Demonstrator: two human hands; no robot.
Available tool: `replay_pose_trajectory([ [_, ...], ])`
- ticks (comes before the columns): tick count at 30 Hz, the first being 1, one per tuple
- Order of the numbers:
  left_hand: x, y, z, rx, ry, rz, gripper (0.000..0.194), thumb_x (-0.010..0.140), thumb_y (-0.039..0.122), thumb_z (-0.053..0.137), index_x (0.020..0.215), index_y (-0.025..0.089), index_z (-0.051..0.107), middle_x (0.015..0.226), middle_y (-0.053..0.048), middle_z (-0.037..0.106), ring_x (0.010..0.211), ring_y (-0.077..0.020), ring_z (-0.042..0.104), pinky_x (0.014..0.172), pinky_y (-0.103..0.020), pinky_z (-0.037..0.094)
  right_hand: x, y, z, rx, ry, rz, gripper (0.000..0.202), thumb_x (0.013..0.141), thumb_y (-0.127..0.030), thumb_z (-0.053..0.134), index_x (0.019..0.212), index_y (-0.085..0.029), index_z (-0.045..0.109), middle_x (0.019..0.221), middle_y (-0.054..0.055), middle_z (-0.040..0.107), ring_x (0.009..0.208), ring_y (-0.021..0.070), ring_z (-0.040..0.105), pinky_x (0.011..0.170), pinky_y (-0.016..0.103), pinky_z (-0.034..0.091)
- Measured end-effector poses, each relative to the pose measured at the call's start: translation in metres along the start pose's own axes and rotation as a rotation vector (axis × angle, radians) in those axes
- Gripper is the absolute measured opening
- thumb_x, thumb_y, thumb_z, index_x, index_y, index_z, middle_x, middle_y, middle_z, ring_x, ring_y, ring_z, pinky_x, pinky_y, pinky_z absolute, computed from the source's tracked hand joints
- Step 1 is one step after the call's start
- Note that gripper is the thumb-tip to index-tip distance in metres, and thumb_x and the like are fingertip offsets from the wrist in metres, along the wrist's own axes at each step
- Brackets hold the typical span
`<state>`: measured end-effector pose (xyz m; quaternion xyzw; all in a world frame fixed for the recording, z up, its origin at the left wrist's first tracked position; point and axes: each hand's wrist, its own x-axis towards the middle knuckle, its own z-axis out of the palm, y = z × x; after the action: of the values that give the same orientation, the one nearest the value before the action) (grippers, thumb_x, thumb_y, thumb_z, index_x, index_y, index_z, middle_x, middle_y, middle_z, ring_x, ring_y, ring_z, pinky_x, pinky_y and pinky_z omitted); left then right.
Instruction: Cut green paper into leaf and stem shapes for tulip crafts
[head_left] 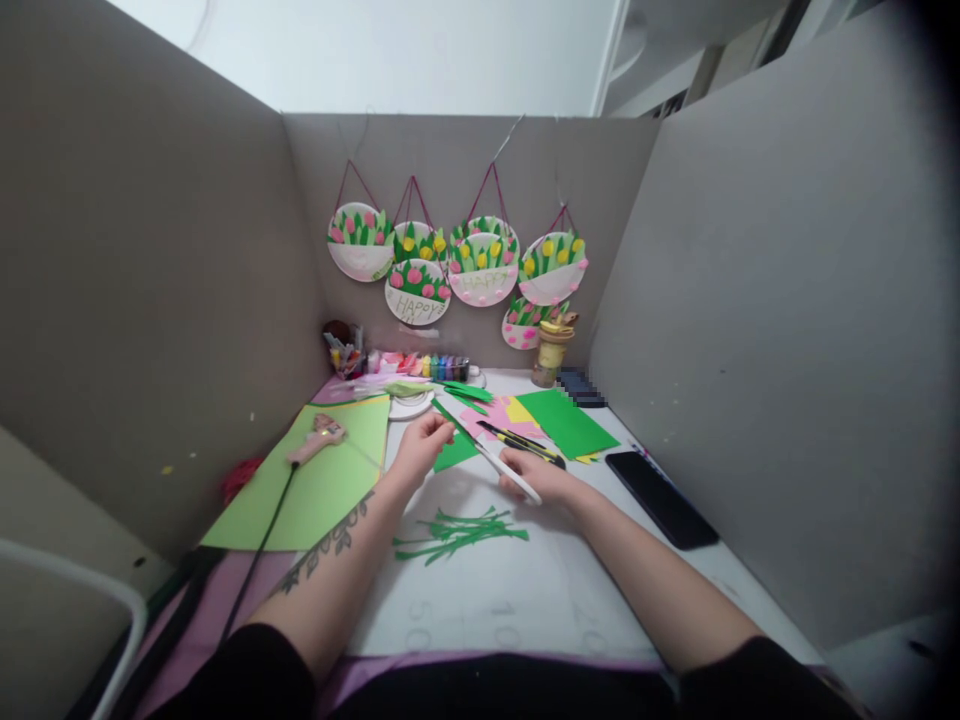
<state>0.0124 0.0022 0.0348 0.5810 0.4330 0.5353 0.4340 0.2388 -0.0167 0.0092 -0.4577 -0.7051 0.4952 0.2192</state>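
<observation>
My right hand point(536, 475) is closed around the white handles of a pair of scissors point(499, 462), which point up and to the left. My left hand point(426, 445) is pinched, with a piece of green paper point(456, 453) at its fingertips beside the scissors. How far the fingers cover the paper is hard to make out. Nearer to me, a loose pile of thin green paper strips point(461, 533) lies on the white table mat point(517, 575).
A glue gun point(319, 440) rests on light green sheets point(300, 500) at left. Box cutters point(521, 443), a green sheet point(568, 423) and a black phone point(661, 498) lie to the right. Paint bottles point(431, 366) line the back. Decorated paper plates point(484, 270) hang on the grey partition point(630, 180).
</observation>
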Motion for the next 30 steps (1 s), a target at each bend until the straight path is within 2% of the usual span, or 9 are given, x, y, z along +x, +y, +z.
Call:
replay_pose_trajectory([
  [6,-0.0008,-0.0002,0.0005,0.011,-0.014,-0.014,0.022,0.07,0.035,0.064,0.061,0.017,0.056,0.055,0.003,0.055,0.051,-0.0098,0.042,0.053,-0.023,0.032,0.0018,0.0043,-0.0004,-0.018,0.006,-0.023,0.018,0.068,-0.023,0.061,0.077,-0.019,0.047,0.062,-0.006,0.051,0.051,0.0084,0.045,0.046,0.02,0.03],
  [15,-0.0009,0.0011,0.0005,0.022,-0.027,-0.018,0.023,0.07,0.038,0.064,0.062,0.017,0.057,0.057,0.002,0.058,0.05,-0.0095,0.043,0.053,-0.024,0.033,0.0021,0.0043,-0.0013,0.022,-0.008,0.007,0.019,0.069,-0.026,0.062,0.078,-0.02,0.046,0.061,-0.007,0.052,0.05,0.0092,0.047,0.046,0.021,0.032],
  [23,0.0015,0.0034,-0.002,-0.025,0.056,-0.031,0.02,0.068,0.035,0.063,0.061,0.018,0.055,0.054,0.003,0.055,0.048,-0.0086,0.04,0.05,-0.022,0.03,0.0008,0.005,0.0014,0.06,-0.002,0.035,0.021,0.07,-0.028,0.063,0.076,-0.021,0.045,0.06,-0.007,0.049,0.049,0.0083,0.044,0.045,0.02,0.03],
  [30,0.0008,0.0002,-0.0008,0.001,-0.01,-0.002,0.022,0.069,0.035,0.063,0.06,0.017,0.054,0.055,0.002,0.054,0.051,-0.0097,0.042,0.052,-0.023,0.03,-0.0001,0.0028,-0.0009,-0.004,-0.003,-0.008,0.019,0.068,-0.024,0.063,0.076,-0.019,0.047,0.062,-0.006,0.05,0.053,0.0085,0.045,0.047,0.02,0.03],
])
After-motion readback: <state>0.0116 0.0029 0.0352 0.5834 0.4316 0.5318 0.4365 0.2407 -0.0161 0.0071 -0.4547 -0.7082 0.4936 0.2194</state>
